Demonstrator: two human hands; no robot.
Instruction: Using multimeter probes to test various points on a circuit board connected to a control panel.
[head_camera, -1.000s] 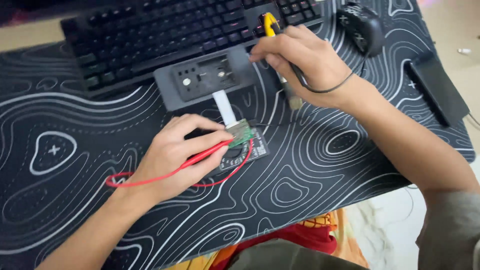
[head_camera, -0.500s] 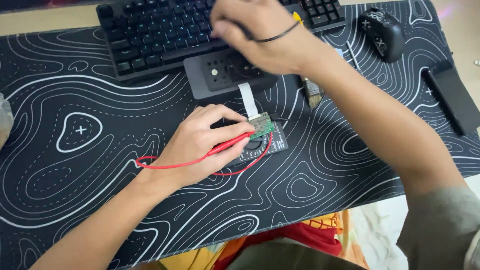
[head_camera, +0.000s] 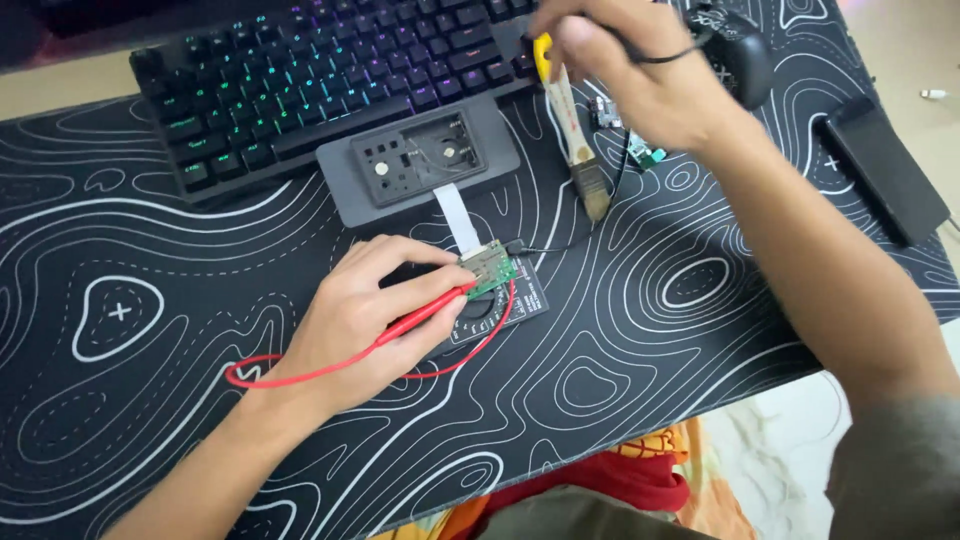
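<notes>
Left hand (head_camera: 365, 320) clamped on red probe (head_camera: 425, 310), tip touching green circuit board (head_camera: 490, 268). Right hand (head_camera: 640, 70) grips brush (head_camera: 578, 140) beyond. Probe slip could short contacts.

Head view — steeply down, close

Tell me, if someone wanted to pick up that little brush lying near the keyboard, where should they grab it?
Probably by the pale wooden handle of the brush, near its middle. It lies lengthwise, bristles pointing toward the person, so fingers would best come from above and pinch across its narrow width. The right hand already hovers over its far end; the bristle end near the black cable is soft and best left alone.
</notes>
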